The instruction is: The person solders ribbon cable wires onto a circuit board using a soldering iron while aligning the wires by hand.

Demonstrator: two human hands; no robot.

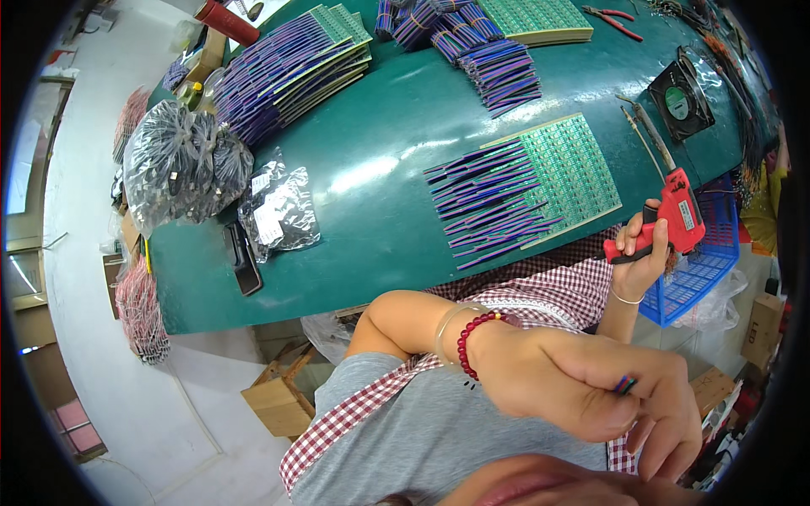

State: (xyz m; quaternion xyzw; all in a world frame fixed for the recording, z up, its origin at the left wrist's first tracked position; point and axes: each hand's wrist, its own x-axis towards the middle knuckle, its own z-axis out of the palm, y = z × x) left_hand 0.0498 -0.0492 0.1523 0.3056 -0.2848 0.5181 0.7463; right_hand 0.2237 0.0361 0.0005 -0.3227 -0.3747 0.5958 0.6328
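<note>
My right hand [637, 257] is wrapped round the handle of a red soldering gun [682, 215], whose metal tip points up and away over the table's right edge. Close to the camera, my left hand [591, 379] is bent across my body, thumb and fingers pinched together. A short end of a thin multicoloured wire bundle [624, 385] pokes out from its grip; the rest is hidden. On the table just beyond lies a green circuit board panel [574, 173] with rows of small boards. Blue, purple and black wires [489, 202] extend from its left side.
Stacked wired panels [295, 72] stand far left, with wire bundles [498, 72] and bare boards [540, 21] at the back. Black-wrapped bags [186, 164] and a phone [243, 257] are left. A fan [682, 97], pliers [616, 21] and blue basket [696, 270] are right.
</note>
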